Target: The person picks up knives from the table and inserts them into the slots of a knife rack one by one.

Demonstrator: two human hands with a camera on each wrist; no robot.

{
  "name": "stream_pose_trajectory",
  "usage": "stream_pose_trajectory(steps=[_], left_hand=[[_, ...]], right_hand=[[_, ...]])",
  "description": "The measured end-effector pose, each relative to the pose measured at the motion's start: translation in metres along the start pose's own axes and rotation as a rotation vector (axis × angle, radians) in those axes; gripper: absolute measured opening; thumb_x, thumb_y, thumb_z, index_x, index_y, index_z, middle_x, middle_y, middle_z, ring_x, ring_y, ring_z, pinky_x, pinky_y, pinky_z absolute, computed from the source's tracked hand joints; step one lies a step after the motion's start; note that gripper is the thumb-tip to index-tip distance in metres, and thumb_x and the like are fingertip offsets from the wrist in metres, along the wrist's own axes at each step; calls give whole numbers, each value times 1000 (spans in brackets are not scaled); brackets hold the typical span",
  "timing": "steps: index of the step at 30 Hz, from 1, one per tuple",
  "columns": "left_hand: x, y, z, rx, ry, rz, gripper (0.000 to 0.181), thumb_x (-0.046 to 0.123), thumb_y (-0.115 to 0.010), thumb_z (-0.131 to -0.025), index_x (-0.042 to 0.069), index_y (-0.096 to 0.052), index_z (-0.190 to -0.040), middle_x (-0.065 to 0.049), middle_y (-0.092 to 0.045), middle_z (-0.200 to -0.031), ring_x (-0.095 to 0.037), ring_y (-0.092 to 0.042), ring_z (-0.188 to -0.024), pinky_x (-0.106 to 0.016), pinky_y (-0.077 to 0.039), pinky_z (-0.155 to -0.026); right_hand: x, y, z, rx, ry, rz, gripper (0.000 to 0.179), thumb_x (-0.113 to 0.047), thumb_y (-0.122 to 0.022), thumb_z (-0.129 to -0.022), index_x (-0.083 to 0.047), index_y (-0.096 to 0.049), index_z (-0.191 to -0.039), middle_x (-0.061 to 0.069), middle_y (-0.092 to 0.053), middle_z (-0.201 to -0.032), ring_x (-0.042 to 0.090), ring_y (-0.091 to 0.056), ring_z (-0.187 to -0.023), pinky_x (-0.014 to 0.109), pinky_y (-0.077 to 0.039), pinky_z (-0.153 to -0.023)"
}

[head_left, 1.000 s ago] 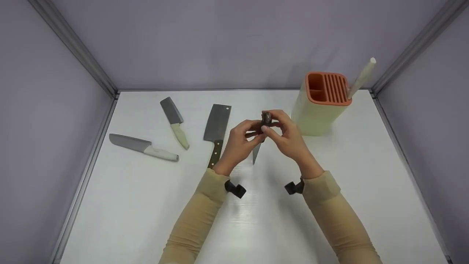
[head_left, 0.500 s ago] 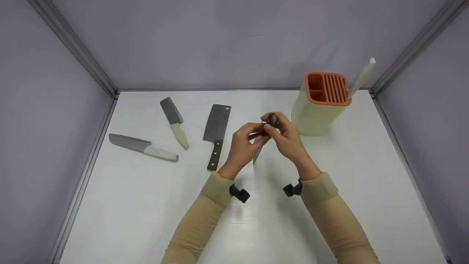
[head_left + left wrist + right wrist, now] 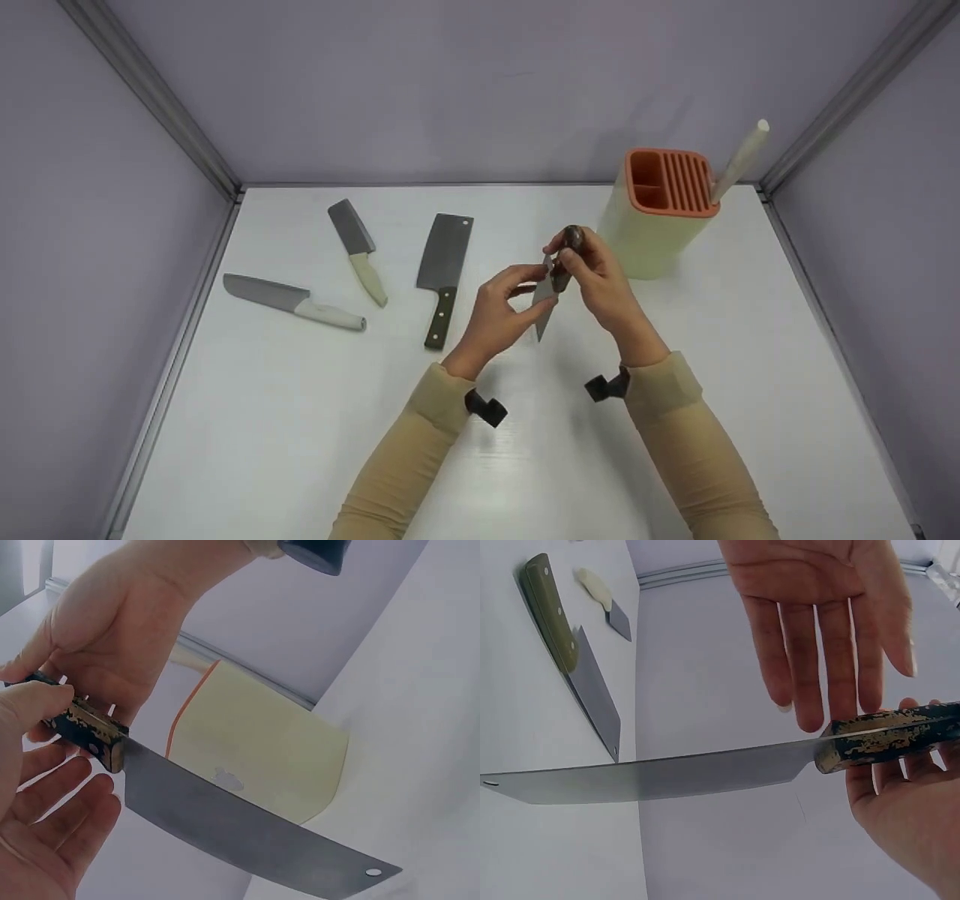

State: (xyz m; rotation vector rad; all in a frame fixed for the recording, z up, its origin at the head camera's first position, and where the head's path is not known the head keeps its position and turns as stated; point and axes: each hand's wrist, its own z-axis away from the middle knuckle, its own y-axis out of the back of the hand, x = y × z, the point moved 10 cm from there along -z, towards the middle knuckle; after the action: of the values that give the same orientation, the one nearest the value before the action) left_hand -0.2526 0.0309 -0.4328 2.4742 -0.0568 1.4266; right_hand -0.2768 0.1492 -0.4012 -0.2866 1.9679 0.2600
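Observation:
A cleaver point(image 3: 546, 311) with a worn, flaking dark handle is held up above the white table, blade pointing down. My right hand point(image 3: 596, 281) grips its handle point(image 3: 82, 724), thumb and fingers on either side. Close beside the handle-blade junction is my left hand point(image 3: 501, 311). In the right wrist view the left hand point(image 3: 817, 622) shows straight, spread fingers, tips right at the handle; whether they touch it is hard to tell. The flat blade point(image 3: 667, 776) has a hole near its tip.
A pale green knife block point(image 3: 645, 240) with an orange slotted top stands at the back right, a white-handled knife point(image 3: 742, 157) upright at its right side. On the left lie another cleaver point(image 3: 444, 251), a small cream-handled knife point(image 3: 352, 229) and a white-handled knife point(image 3: 292, 300).
Both hands have shifted slightly right with the cleaver. The left hand's fingers have spread apart and come away from the handle, and more of the blade shows.

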Motion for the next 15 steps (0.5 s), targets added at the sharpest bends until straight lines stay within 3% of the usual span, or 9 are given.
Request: stream_pose_trajectory(steps=[7, 15], left_hand=[[-8, -3, 8, -40, 28, -5, 43, 18, -74, -90, 4, -61, -129, -12, -62, -125, -18, -61, -112, -30, -51, -92], [-17, -9, 7, -70, 62, -40, 45, 22, -71, -93, 5, -59, -132, -11, -61, -127, -16, -59, -114, -28, -50, -92]], right_hand=[[-5, 15, 0, 23, 22, -211, 38, -29, -54, -100, 7, -49, -111, 13, -52, -94, 25, -56, -88, 33, -49, -79], [-15, 34, -2, 88, 22, -236, 39, -39, -52, -99, -1, -50, -107, 9, -45, -86, 20, -46, -75, 27, -44, -67]])
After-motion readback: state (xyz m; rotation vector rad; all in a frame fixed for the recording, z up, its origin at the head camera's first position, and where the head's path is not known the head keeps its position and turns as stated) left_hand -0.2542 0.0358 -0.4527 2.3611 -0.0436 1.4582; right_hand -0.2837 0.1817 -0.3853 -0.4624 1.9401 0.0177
